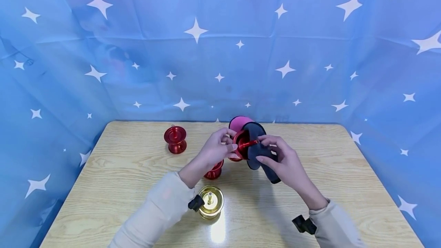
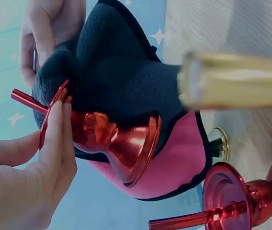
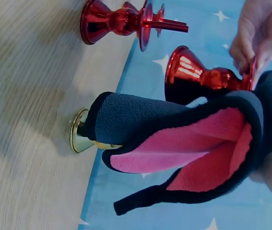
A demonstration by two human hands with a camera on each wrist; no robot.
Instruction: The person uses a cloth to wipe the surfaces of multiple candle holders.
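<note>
Standing at far left: red holder (image 1: 175, 136), upright on the wooden table (image 1: 103, 175), near its back edge and well apart from the hands.
Left sleeve: pale fabric (image 1: 155, 206), with a black clip (image 1: 196, 203) at the cuff.
Gold holder: upright on the table (image 1: 211, 202), in front of the others, just beside the left cuff; centre post visible in its dish.
Second red holder: on the table (image 1: 214, 171), partly hidden by the left wrist.
Left hand: gripping (image 1: 220, 146); thumb and fingers pinch the dish rim of a third red holder.
Held red holder: raised off the table (image 2: 135, 146), between the two hands, tilted, with its post pointing toward the right hand.
Dark cloth: pink lining and black edging (image 1: 256, 148), close against the held holder's dish, its lower end hanging down.
Second gold holder: foot visible (image 3: 78, 136) beyond the cloth in both wrist views; upper part mostly concealed.
Right hand: grasping the dark cloth (image 1: 282, 160), thumb and fingers at its edge; some fingertips hidden.
Right sleeve: pale (image 1: 335, 223), black clip at cuff.
Backdrop: blue with white stars (image 1: 241, 22), behind the table.
</note>
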